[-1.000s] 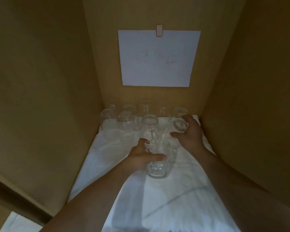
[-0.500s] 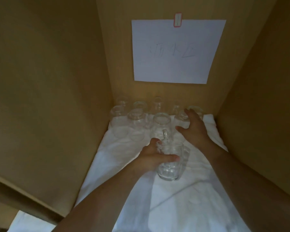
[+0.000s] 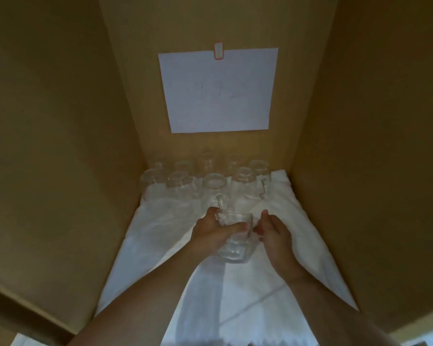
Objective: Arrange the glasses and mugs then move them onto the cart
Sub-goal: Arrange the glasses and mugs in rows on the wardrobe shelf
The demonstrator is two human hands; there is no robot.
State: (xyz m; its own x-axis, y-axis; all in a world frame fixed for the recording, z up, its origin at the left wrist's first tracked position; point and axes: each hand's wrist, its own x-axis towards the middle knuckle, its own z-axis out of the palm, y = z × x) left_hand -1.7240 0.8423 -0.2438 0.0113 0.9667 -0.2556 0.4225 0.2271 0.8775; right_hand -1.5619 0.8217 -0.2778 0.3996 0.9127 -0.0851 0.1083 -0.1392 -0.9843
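Shelf [image 3: 60,290] — white cloth [image 3: 310,245] (glasses [image 3: 214,187] atop)

Single head cam, looking forward and down into a wooden cabinet [image 3: 60,146], sitting close above the white cloth [image 3: 297,245]; back wall paper sheet [image 3: 218,91] showing. No second view.

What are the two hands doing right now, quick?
Left hand: grips the glass mug.
Right hand: fingers curled at the mug's handle side; grip cannot be told.

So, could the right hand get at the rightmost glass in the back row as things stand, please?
Probably yes. The right hand holds nothing firmly and sits beside the mug; only bare white cloth lies between it and the rightmost glass, which stands at the open end of its row.
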